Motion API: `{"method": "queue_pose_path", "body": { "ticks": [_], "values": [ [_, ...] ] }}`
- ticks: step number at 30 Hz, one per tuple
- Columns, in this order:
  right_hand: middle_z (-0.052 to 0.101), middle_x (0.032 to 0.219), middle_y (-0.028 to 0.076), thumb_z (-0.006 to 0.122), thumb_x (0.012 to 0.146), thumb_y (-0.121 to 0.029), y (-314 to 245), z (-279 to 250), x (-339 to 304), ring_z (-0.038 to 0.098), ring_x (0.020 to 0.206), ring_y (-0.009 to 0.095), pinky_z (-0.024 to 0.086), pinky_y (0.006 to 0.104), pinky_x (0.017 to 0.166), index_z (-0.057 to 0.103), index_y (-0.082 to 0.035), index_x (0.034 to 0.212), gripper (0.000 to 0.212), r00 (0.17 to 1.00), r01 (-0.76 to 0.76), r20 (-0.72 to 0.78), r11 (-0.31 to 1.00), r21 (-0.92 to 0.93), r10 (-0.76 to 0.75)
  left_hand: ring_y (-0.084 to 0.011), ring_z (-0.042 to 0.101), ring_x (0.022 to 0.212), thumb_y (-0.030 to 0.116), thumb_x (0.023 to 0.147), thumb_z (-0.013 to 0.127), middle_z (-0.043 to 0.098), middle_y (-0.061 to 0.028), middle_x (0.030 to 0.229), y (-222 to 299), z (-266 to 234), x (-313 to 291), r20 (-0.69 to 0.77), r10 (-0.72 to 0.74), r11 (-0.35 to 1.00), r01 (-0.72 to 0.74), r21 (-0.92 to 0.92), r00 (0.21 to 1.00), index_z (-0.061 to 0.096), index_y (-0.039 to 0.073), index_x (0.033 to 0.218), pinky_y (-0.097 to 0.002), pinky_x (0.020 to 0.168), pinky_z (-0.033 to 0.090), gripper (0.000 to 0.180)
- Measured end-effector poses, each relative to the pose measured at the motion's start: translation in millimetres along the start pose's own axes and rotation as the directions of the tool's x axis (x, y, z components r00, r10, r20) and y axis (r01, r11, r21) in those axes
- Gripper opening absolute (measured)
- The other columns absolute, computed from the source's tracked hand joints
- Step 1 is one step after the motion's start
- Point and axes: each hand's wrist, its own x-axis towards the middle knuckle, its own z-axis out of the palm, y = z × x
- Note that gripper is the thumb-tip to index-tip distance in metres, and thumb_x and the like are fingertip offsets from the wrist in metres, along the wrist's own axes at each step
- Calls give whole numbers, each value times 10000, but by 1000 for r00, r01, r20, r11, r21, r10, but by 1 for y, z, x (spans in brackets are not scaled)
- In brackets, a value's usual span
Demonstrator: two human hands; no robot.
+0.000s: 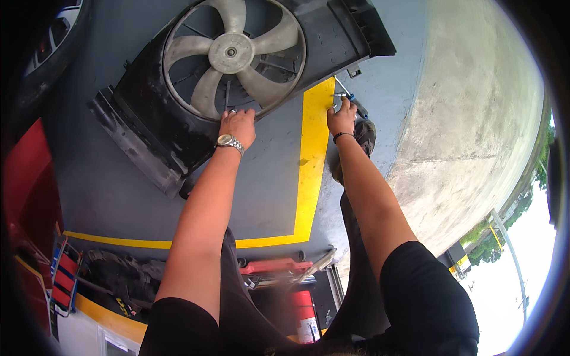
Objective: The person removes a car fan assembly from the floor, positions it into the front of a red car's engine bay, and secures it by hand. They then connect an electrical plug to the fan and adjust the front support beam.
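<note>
A black radiator fan shroud [145, 89] lies across the floor at the upper left, with a pale grey multi-bladed fan [231, 52] in its round opening. My left hand [237, 127], with a watch on its wrist, is closed over the near rim of that opening; its fingertips are partly hidden. To the right, my right hand [342, 120] reaches down beside the shroud's edge. Its fingers are at the neck of a screwdriver [361, 109] with a blue and black handle, whose shaft points toward the shroud. Small metal pieces [337, 95] show by the fingertips, too small to name.
A yellow line [314, 160] runs along the grey floor beside a concrete slab [463, 130]. My shoe [366, 137] is close behind my right hand. Near my legs are a red floor jack [276, 265] and a red cylinder [304, 308]. Red bodywork [32, 178] stands at the left.
</note>
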Motion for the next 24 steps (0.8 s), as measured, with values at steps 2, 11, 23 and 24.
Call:
{"method": "queue_pose_path", "body": {
  "ticks": [2,11,23,24],
  "values": [
    [514,1415,255,683,918,-251,-1,-14,-27,582,1247,466,492,520,1058,559,-99,1397,518,996,40,78,997,67,-45,-352,684,1072,150,888,679,736,-163,1045,9,-14,-17,-88,30,998,-34,-47,996,680,74,1048,-503,1040,443,177],
    [664,1246,215,683,961,-317,-3,-225,-147,658,1179,358,514,437,1033,652,-43,1312,446,604,124,770,979,161,-203,-327,749,965,326,895,795,771,-219,992,37,-197,-112,63,22,961,-4,-275,998,714,-19,1117,-428,863,585,418],
    [675,1264,186,663,957,-294,70,-524,-152,665,1141,393,538,473,990,654,-66,1281,396,791,336,521,939,68,-320,-164,715,796,154,877,823,764,-91,901,164,-366,-380,310,4,543,259,-799,951,709,-18,1058,-340,779,579,274],
    [671,1267,189,665,953,-300,71,-543,-151,661,1148,396,539,479,991,656,-67,1278,400,761,386,553,922,33,-339,-161,714,799,156,879,823,766,-90,906,175,-371,-412,299,-16,556,257,-791,954,709,-19,1064,-336,783,579,279]
  ]
}}
